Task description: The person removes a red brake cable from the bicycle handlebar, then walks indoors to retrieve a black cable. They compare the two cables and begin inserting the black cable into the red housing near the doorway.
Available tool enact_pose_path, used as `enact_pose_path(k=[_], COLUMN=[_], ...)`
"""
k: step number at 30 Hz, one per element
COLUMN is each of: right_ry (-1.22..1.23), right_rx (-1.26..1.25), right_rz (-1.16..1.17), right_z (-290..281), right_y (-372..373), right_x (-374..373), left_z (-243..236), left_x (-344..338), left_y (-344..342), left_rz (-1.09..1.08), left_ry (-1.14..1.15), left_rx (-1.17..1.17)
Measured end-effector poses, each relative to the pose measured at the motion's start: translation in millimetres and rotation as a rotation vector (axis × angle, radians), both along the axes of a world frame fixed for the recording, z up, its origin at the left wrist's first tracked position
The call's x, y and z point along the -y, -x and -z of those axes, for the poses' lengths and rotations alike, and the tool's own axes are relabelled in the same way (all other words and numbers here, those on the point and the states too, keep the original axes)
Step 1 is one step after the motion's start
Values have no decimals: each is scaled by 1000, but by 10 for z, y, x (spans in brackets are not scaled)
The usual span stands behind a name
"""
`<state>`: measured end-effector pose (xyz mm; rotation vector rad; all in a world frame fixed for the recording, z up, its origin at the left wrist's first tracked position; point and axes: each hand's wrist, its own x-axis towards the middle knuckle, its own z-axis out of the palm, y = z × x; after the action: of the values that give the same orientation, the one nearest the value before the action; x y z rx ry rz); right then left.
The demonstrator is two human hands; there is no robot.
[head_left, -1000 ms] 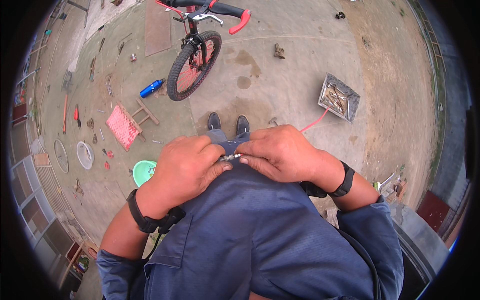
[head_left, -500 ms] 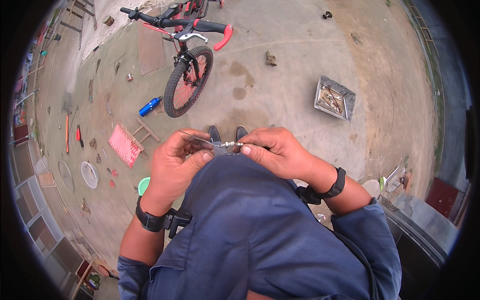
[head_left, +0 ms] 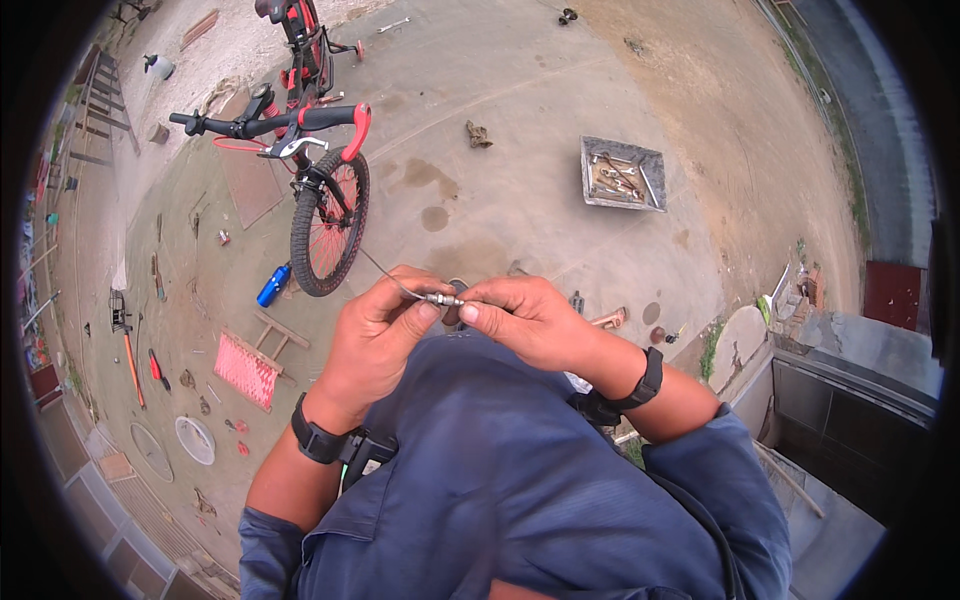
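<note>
Between my two hands, in front of my lap, is a small silver metal fitting (head_left: 444, 299) with nut-like sections. My left hand (head_left: 375, 335) pinches its left end between thumb and fingers. At its right end, the thumb and forefinger of my right hand (head_left: 525, 320) grip it. A thin dark wire (head_left: 382, 268) slants up and away from the left fingers; whether it joins the fitting I cannot tell. Beyond my left hand stands a black and red bicycle (head_left: 330, 215), its front wheel nearest me.
A grey tray (head_left: 655, 202) of wrenches lies ahead to the right. On the left are a blue bottle (head_left: 272, 286), a low stool with a pink woven seat (head_left: 245, 370), a white basin (head_left: 195, 440) and an orange-handled tool (head_left: 134, 370). A dark metal box (head_left: 830, 400) stands at the right.
My hands have come closer together, leaving less of the fitting showing between the fingertips. The view has shifted, so the bicycle and tray appear further left. Both hands keep their hold.
</note>
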<state>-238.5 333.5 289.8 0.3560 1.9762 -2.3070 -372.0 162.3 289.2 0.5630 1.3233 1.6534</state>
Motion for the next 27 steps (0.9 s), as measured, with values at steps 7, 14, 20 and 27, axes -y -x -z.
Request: enact_pose_path(k=[7, 14, 20, 27], right_ry=[-72, -233, -184, 63], right_rx=[-9, -96, -86, -10], right_rz=[217, 432, 452, 502], right_z=[4, 43, 123, 82], right_y=[-90, -53, -78, -174], right_x=[163, 362, 339, 241], left_z=[84, 152, 142, 77], left_x=[-143, -217, -366, -531], left_y=[112, 214, 208, 125], left_rz=[105, 192, 231, 281], left_ry=[-78, -71, -155, -130], left_rx=[33, 128, 218, 198])
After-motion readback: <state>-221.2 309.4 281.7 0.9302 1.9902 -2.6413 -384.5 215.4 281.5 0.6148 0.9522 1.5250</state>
